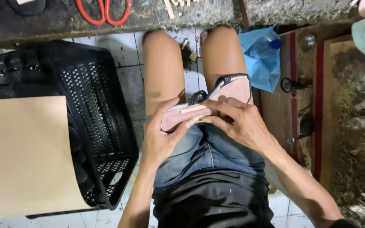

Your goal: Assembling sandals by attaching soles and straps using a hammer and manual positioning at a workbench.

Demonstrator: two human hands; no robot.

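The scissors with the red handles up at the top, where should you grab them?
By the red loops, coming from the near side. On the dark bench only those two rings show; the blades run out of view past the top edge. The loops point toward the person and nothing lies over them. Both hands are busy: left hand and right hand hold a pink shoe sole.

A black perforated plastic crate (100, 126) stands on the white tiled floor (125, 50); a tan cardboard sheet (22, 156) lies beside it, overlapping its edge; red-handled scissors (103, 12) rest on the bench above; a clear bottle with a blue cap (266, 44) lies on a blue plastic bag (263, 69).
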